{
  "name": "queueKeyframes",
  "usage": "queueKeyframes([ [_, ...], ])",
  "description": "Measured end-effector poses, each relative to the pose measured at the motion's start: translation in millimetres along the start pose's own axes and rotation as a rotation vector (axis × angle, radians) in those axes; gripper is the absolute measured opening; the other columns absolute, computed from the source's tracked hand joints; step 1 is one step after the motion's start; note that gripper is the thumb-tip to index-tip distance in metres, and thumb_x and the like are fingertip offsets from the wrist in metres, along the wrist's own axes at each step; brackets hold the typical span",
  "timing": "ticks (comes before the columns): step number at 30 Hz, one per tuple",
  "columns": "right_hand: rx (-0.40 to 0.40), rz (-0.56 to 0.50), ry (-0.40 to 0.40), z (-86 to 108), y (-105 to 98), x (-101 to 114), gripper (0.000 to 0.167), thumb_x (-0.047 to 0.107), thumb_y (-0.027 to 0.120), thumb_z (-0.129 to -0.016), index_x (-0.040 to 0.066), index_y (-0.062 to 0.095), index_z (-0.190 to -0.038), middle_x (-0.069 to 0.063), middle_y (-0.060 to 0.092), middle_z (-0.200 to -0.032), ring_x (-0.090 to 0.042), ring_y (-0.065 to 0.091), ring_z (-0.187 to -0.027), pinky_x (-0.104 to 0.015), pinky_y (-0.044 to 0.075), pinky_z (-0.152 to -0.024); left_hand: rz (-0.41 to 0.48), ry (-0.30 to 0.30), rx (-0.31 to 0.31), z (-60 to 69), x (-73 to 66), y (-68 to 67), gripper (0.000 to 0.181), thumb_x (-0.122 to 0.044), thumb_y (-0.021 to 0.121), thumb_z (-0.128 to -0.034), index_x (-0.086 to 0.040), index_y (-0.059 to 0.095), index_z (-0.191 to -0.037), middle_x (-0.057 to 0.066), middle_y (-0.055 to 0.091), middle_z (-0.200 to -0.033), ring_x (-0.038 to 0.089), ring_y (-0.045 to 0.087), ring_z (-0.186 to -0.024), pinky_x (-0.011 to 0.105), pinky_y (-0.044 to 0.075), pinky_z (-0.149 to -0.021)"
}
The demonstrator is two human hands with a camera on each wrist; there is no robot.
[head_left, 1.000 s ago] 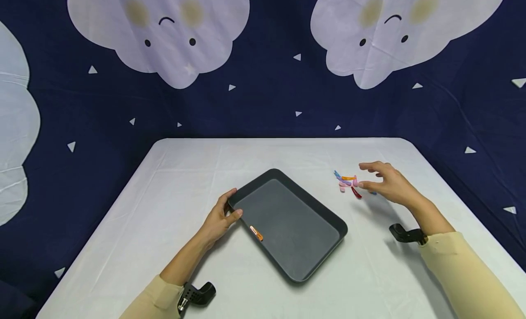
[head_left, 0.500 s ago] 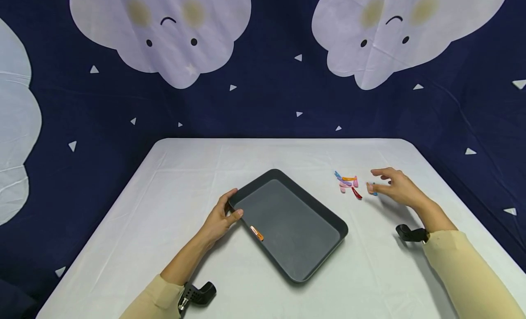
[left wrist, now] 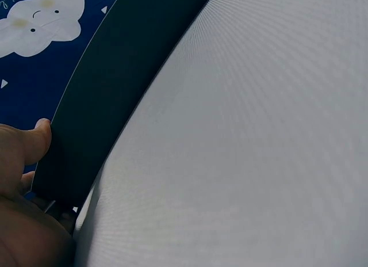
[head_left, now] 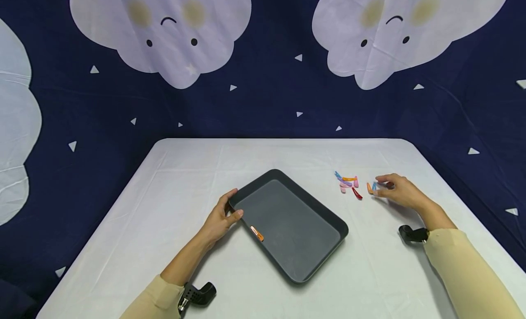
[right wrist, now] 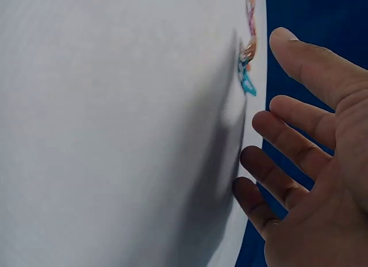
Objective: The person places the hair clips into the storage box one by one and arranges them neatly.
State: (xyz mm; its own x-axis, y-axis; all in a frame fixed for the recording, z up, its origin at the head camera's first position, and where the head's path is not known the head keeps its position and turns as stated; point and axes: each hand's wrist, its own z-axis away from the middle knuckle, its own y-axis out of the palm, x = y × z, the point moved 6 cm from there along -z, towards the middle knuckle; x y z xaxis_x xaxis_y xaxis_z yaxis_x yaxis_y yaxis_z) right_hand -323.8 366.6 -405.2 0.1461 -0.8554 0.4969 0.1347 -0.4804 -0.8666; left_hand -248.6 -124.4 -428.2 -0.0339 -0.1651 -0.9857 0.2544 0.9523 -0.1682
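My left hand [head_left: 219,220] grips the near-left rim of a dark grey rectangular tray [head_left: 287,227], thumb over the edge. The left wrist view shows the thumb and fingers about the tray's wall [left wrist: 98,94]. An orange hair clip [head_left: 257,233] lies inside the tray along its left wall. Over the table's right side, my right hand [head_left: 400,190] hovers with loosely bent fingers, holding nothing. Just beside its fingertips lie a blue clip [head_left: 374,186] and an orange clip [head_left: 369,188]. The right wrist view shows this blue clip [right wrist: 247,83] ahead of the thumb.
Left of the right hand, several small clips lie in a loose group, among them a red clip [head_left: 357,194], a pink clip [head_left: 355,182] and an orange clip [head_left: 349,178]. A white cloth [head_left: 185,172] covers the table. Behind hangs a dark blue cloud-print curtain [head_left: 263,104].
My right hand has moved right and lower, away from the clip group, uncovering the blue and orange clips near its fingertips. The left hand and tray have stayed put.
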Motion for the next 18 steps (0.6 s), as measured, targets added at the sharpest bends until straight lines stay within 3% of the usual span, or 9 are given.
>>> queueKeyframes([
  [9,0.030,0.012,0.003,-1.8,4.2,-7.5,0.066,0.033,0.069,-0.084,-0.003,0.047,-0.134,-0.033,0.047,-0.132,-0.047,0.042,-0.117,-0.061,0.034,-0.096,0.002,-0.005,0.001,0.2,1.0,0.1,0.067,-0.009,0.056,-0.0937,-0.014,0.019,-0.150,0.020,0.019,-0.156,0.035,0.012,-0.146,0.049,0.027,-0.114],
  [18,0.015,0.023,0.005,-3.0,7.1,-13.3,0.067,0.036,0.071,-0.082,-0.001,0.050,-0.133,-0.028,0.046,-0.131,-0.036,0.037,-0.107,-0.047,0.032,-0.088,-0.002,-0.003,0.006,1.3,-1.0,0.4,0.066,-0.009,0.055,-0.0942,-0.012,0.019,-0.149,0.020,0.018,-0.156,0.035,0.012,-0.146,0.049,0.025,-0.115],
])
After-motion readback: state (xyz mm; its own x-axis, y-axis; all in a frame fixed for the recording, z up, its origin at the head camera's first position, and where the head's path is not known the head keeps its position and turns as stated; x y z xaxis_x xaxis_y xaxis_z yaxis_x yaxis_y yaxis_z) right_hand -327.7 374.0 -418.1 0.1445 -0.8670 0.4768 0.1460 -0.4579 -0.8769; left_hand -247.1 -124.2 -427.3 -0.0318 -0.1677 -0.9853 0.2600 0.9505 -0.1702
